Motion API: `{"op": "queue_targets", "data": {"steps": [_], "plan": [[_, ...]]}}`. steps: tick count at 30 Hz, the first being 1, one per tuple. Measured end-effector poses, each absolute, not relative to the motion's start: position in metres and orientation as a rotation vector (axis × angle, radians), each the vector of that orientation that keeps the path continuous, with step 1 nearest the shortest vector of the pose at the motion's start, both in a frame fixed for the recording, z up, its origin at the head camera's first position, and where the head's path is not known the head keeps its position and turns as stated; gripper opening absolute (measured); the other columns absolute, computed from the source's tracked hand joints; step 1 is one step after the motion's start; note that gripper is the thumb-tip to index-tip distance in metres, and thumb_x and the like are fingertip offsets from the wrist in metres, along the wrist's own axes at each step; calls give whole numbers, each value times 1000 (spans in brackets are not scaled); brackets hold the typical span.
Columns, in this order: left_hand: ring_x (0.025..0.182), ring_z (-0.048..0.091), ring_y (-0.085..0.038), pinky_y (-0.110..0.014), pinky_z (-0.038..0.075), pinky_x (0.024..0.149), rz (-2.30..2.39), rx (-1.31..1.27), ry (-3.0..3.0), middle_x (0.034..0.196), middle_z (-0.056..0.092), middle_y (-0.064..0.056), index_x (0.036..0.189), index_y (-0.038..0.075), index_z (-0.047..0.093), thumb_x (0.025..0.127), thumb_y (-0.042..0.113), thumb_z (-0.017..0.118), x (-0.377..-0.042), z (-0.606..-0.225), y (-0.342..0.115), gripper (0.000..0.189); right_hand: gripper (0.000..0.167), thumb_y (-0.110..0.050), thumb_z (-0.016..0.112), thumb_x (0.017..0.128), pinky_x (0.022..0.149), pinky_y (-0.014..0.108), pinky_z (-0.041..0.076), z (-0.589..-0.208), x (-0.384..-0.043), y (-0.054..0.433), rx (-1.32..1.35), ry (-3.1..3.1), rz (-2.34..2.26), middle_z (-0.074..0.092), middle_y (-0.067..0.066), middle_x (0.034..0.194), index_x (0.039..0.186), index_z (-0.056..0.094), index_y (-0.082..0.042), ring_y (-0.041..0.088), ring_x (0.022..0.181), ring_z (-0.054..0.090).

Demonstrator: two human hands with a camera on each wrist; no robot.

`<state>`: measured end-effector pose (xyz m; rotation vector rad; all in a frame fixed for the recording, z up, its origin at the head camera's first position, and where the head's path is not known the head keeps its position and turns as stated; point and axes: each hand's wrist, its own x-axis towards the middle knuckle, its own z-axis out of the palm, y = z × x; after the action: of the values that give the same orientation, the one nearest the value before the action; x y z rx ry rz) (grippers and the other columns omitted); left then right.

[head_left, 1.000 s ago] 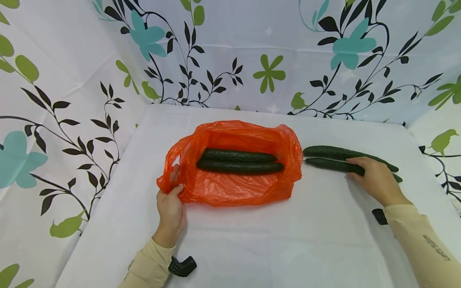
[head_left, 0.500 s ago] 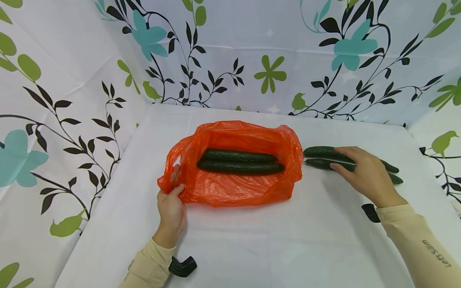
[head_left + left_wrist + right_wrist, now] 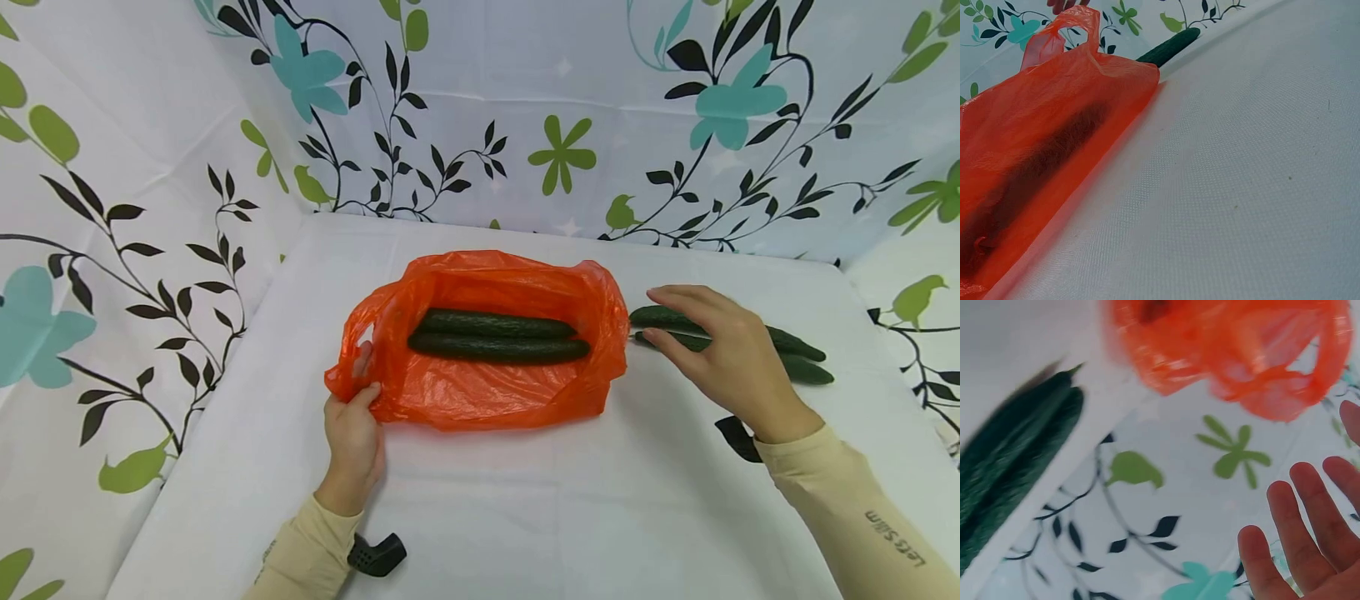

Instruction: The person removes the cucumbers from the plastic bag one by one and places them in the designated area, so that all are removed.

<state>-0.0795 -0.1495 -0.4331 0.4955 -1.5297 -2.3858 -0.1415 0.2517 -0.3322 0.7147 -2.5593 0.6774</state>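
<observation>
An orange plastic bag (image 3: 480, 404) lies with its mouth spread, two dark green cucumbers (image 3: 495, 348) side by side inside. My left hand (image 3: 352, 446) grips the bag's left end by the handle, its fingers partly behind the film. Just right of the bag, two more cucumbers (image 3: 798, 348) lie together on the white tabletop. Over their left halves hovers my right hand (image 3: 735, 358), thumb and fingers apart, holding nothing. In the right wrist view its fingers (image 3: 1307, 550) are spread, away from both the cucumbers (image 3: 1029, 444) and the bag (image 3: 1172, 362).
The white-covered table (image 3: 570, 517) extends in front of the bag. A patterned cloth (image 3: 465, 100) with leaves and flowers hangs behind and along the sides. Dark wrist devices (image 3: 377, 555) show beside both beige sleeves.
My right hand has come off the cucumbers on the right, rising and moving left toward the bag with its fingers opened. My left hand stays at the bag's handle.
</observation>
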Motion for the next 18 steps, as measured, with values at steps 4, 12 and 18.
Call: {"op": "queue_targets", "data": {"steps": [4,12,18], "plan": [[143,37,-17,-29,30,117,-2393,490,-1525,155,46,-3,151,-2,36,101,-8,34,-79,-431,-149,50,51,-12,88,77,100,34,51,-323,-140,235,792,-2505,715,67,3,126,125,73,-11,25,115,63],[143,36,-16,-30,31,117,-2390,509,-1563,154,47,0,153,1,38,102,-7,35,-77,-430,-150,52,51,-14,87,79,89,45,57,-313,-140,201,917,-2452,811,66,2,127,127,71,-11,22,117,62],[142,37,-16,-30,31,117,-2379,491,-1573,153,48,0,152,0,39,101,-7,35,-76,-432,-150,52,52,-22,87,81,90,42,56,-305,-140,176,982,-2418,878,65,1,129,129,70,-12,21,121,60]]}}
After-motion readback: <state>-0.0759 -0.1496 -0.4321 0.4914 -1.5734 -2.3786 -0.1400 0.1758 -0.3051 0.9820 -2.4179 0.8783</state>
